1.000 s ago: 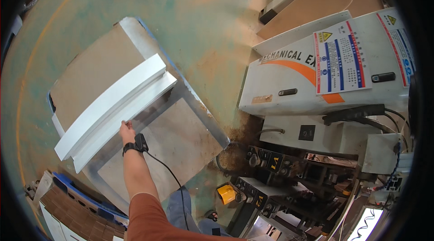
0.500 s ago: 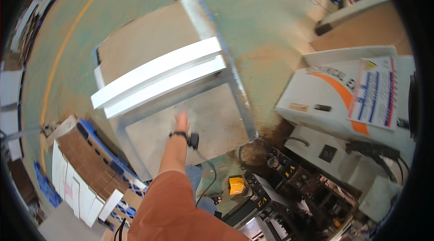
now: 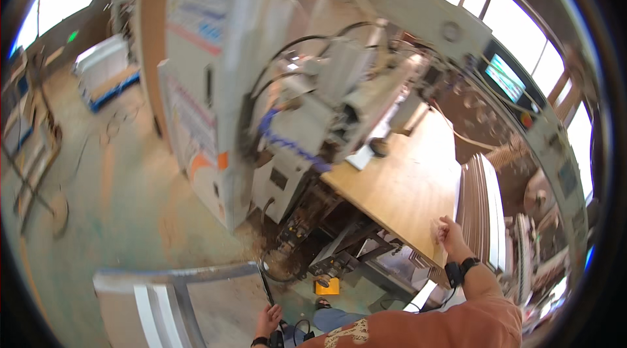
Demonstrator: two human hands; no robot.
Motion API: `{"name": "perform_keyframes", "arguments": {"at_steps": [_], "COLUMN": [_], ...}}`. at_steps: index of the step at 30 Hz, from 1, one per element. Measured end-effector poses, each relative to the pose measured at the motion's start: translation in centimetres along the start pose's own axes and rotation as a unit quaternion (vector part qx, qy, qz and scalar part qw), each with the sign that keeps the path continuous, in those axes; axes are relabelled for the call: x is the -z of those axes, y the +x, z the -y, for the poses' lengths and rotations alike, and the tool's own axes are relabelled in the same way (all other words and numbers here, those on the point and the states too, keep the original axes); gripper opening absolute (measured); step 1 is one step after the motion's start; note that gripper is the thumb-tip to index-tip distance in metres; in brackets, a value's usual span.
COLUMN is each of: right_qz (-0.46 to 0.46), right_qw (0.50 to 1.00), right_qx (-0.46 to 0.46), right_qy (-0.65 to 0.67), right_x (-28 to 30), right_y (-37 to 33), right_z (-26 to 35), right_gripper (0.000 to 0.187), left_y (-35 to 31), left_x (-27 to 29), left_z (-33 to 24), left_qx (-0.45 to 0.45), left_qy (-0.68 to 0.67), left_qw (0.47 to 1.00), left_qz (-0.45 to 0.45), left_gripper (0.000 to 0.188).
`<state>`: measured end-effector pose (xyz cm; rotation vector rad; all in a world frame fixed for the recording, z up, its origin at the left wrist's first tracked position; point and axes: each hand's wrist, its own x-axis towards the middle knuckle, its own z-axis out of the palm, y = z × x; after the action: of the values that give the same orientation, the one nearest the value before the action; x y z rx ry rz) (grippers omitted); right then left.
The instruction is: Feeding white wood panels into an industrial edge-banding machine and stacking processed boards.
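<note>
My left hand (image 3: 268,320) is low in the view, beside the right edge of a low grey-topped platform (image 3: 222,302). Its fingers look loosely bent and apart, with nothing seen in them. Two long white strips (image 3: 157,315) lie side by side across that platform. Farther right, my right hand (image 3: 449,235) hovers at the near right edge of a pale wooden worktable (image 3: 398,184), fingers half curled and apart, holding nothing that I can make out. Just beyond it stands a stack of white-faced boards (image 3: 483,207).
A large machine (image 3: 313,113) with hoses and a blue coiled tube rises behind the worktable. Its light cabinet (image 3: 202,106) stands left of it. A lit screen (image 3: 505,77) is at the upper right. A yellow pedal (image 3: 327,286) sits on the floor between platform and table.
My view has swung right, from the platform to the machine and worktable. The hand that was over the platform's top is no longer there; both hands now show.
</note>
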<state>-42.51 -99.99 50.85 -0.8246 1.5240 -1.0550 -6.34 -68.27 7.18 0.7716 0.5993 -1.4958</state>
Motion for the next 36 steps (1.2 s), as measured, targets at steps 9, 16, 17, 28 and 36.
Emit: {"name": "perform_keyframes", "arguments": {"at_steps": [9, 16, 17, 28, 36], "right_qz": [-0.257, -0.21, -0.236, -0.052, 0.003], "right_qw": [0.807, 0.778, 0.808, 0.978, 0.968], "right_qx": [0.068, -0.041, -0.059, -0.013, 0.17], "right_qy": [-0.527, -0.59, -0.536, 0.203, 0.184], "right_x": [14.5, 11.1, 11.3, 13.9, 11.1], "right_y": [5.9, 9.0, 9.6, 5.7, 3.1], "right_z": [-5.5, -5.5, -6.2, -0.7, 1.2], "right_gripper": [0.068, 0.088, 0.089, 0.047, 0.032], "left_y": [-12.9, -13.3, -12.8, -7.4, -6.9], "left_x": [-6.3, -26.7, -29.3, -54.7, -55.9], "left_z": [-10.1, -10.0, -9.7, 0.3, 2.4], "left_qx": [-0.281, -0.226, -0.204, -0.194, -0.285], "left_qy": [0.246, 0.043, 0.062, 0.253, 0.345], "left_qw": [0.927, 0.963, 0.951, 0.932, 0.871], "left_qz": [-0.042, 0.139, 0.224, 0.174, 0.201], "left_gripper": [0.037, 0.021, 0.027, 0.039, 0.065]}}
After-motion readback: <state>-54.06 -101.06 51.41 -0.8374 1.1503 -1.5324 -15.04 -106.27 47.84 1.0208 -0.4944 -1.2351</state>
